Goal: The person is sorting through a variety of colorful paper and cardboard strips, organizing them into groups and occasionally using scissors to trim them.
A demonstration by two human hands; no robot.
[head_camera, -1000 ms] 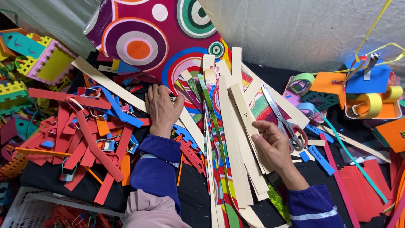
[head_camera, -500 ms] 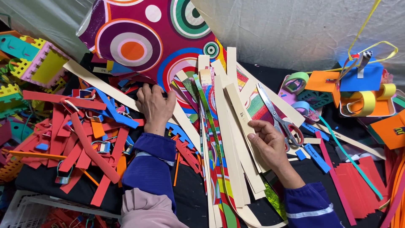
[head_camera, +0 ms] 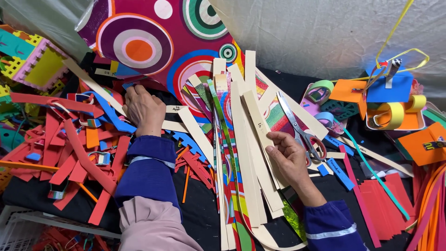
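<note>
Your left hand [head_camera: 145, 109], palm down with fingers loosely spread, has stayed on the red foam scraps [head_camera: 74, 153]. Your right hand [head_camera: 289, 158] has slid onto the cream paper strips [head_camera: 251, 153], thumb pinching one; scissors [head_camera: 302, 132] lie just beside it. Beyond both hands: black table cover [head_camera: 200, 214], circle-patterned sheet [head_camera: 139, 42], grey tarp [head_camera: 325, 32].

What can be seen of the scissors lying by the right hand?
The scissors are a metal pair with long, pale, shiny blades, closed, and dark handle loops with a touch of red. They lie flat on the fanned cream strips, tips pointing up and to the left, handles down and to the right. The handle loops sit just beside the fingers of the right hand; whether the fingers touch them cannot be told. Nothing grips them.
</note>
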